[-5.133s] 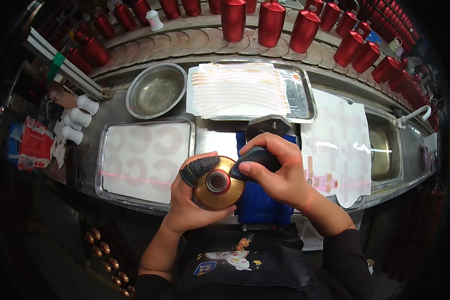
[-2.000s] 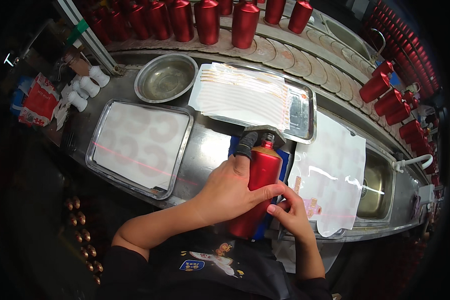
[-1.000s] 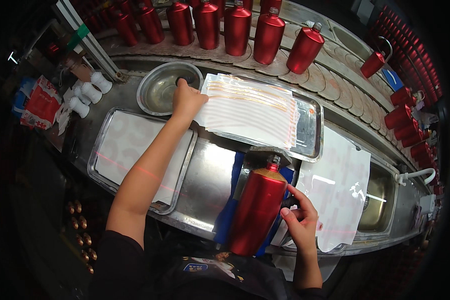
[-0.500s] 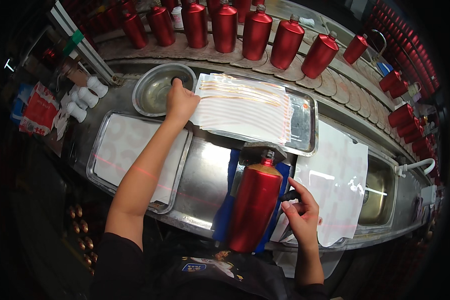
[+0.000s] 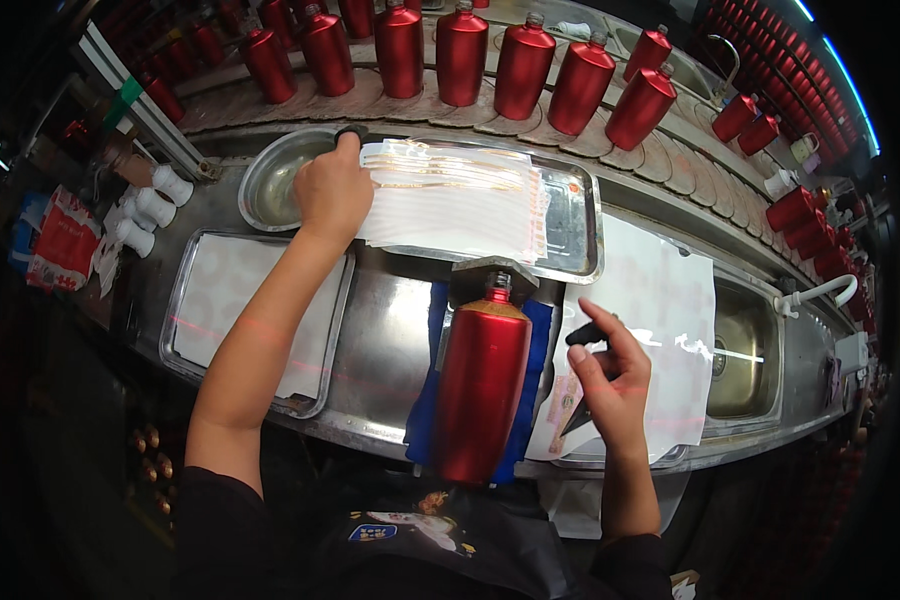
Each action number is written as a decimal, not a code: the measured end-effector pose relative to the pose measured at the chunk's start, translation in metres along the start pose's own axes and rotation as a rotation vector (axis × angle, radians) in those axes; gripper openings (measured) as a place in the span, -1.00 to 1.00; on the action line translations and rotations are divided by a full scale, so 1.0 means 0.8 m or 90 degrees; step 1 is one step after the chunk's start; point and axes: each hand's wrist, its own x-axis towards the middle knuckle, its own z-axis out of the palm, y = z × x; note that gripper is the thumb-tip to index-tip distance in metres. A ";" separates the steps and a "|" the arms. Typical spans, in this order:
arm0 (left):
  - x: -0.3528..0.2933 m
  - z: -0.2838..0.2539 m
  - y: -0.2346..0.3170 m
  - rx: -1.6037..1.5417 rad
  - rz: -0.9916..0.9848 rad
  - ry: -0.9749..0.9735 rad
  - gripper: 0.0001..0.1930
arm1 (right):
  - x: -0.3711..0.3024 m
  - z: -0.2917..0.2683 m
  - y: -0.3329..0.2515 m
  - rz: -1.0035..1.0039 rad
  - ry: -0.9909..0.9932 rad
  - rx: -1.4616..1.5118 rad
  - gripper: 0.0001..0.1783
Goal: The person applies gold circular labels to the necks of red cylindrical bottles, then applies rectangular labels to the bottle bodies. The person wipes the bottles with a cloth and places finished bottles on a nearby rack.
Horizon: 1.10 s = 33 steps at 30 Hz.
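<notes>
My left hand point(image 5: 332, 192) is at the left edge of a stack of white decal sheets point(image 5: 440, 215) with gold and pinkish stripes, beside a metal bowl point(image 5: 260, 185) of liquid. Its fingers are curled, and a black cover point(image 5: 351, 131) shows at a fingertip; what they pinch is hidden. A glossy red bottle point(image 5: 482, 390) with a bare glass neck lies on a blue cloth point(image 5: 426, 385) in front of me, its neck at a metal rest point(image 5: 495, 270). To its right my right hand point(image 5: 615, 385) is half closed around a dark, pointed flat tool point(image 5: 577, 416). Black covering shows at those fingers too.
A metal tray point(image 5: 573, 215) holds the sheets, and another tray point(image 5: 332, 365) with white paper stands at left. White sheets point(image 5: 660, 340) lie at right beside a sink point(image 5: 748, 370) with a white tap point(image 5: 820, 297). Red bottles point(image 5: 462, 60) stand on a conveyor behind.
My view has shifted, so the bench sits further left. My left hand has moved from over the bowl to the sheets' upper left corner. My right hand has drawn slightly away from the bottle.
</notes>
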 end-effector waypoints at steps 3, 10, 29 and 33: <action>-0.004 -0.037 0.066 -0.223 0.072 -0.039 -0.75 | 0.056 0.006 -0.021 -0.092 0.011 -0.038 -0.47; -0.059 -0.135 0.176 -0.677 0.166 -0.228 -0.62 | 0.109 -0.007 -0.073 0.022 -0.282 0.078 -0.76; -0.374 -0.089 0.091 -0.692 -0.130 -0.179 -0.74 | -0.157 0.017 0.022 0.172 -0.080 -0.028 -0.86; -0.364 -0.080 0.076 -0.596 -0.064 -0.129 -0.48 | -0.156 0.016 0.026 0.181 -0.070 -0.025 -0.87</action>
